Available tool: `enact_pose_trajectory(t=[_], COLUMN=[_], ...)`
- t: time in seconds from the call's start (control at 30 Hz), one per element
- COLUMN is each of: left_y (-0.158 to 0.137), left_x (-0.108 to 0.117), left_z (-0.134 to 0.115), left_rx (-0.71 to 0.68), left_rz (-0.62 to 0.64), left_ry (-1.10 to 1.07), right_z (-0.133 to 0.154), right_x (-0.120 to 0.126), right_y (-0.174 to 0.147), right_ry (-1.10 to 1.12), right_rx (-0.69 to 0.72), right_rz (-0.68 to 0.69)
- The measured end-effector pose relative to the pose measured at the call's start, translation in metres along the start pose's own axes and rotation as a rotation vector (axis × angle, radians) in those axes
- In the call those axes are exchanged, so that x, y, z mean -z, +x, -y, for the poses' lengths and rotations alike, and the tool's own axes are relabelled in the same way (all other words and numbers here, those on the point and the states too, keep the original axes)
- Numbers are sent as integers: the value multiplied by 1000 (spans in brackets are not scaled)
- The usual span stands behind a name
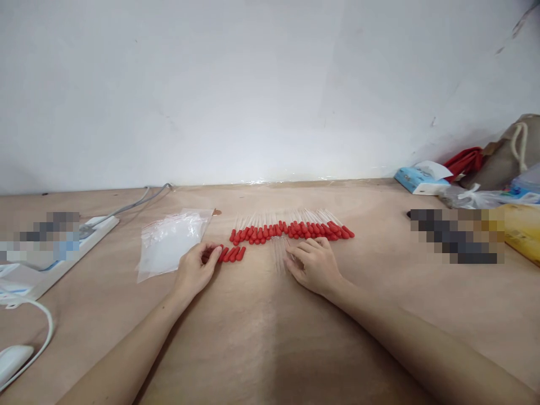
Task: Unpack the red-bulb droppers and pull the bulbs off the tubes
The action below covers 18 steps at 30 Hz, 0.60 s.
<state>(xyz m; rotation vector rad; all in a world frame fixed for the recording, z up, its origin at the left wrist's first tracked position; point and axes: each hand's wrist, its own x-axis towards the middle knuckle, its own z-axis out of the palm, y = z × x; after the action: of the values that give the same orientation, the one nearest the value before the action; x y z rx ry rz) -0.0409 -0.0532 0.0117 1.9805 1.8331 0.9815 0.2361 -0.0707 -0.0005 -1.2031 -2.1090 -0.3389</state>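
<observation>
My left hand (196,266) is closed with thumb and fingers at the left end of a short row of loose red rubber bulbs (233,255), pinching the end bulb. My right hand (314,263) has its fingers curled, with the tips pinched at the right edge of a small bunch of thin clear glass tubes (278,256) lying side by side. Beyond both hands lies a long row of glass droppers with red bulbs (291,229), bulbs toward me and tubes pointing at the wall. The right fingertips come close to these bulbs.
Clear zip bags (169,247) lie left of my left hand. A white power strip (80,253) with cables is at the far left. At the right back are a blue tissue pack (422,179), a tied plastic bag (472,197) and a yellow packet (523,228). A wall closes off the table.
</observation>
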Motion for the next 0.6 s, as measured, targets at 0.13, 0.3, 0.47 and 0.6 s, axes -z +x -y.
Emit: enact_pose_trajectory(t=[0.13, 0.3, 0.47, 0.6], left_y=[0, -5, -3, 16], left_x=[0, -5, -9, -17], left_z=[1, -5, -27, -55], left_rx=[-2, -136, -471, -597], left_rz=[-8, -216, -180, -3], left_ry=[12, 119, 187, 233], right_z=[5, 5, 3, -4], right_x=[1, 1, 4, 10], right_y=[-3, -4, -6, -10], right_ry=[60, 86, 112, 145], right_rx=[-23, -45, -96, -114], right_rz=[67, 126, 125, 134])
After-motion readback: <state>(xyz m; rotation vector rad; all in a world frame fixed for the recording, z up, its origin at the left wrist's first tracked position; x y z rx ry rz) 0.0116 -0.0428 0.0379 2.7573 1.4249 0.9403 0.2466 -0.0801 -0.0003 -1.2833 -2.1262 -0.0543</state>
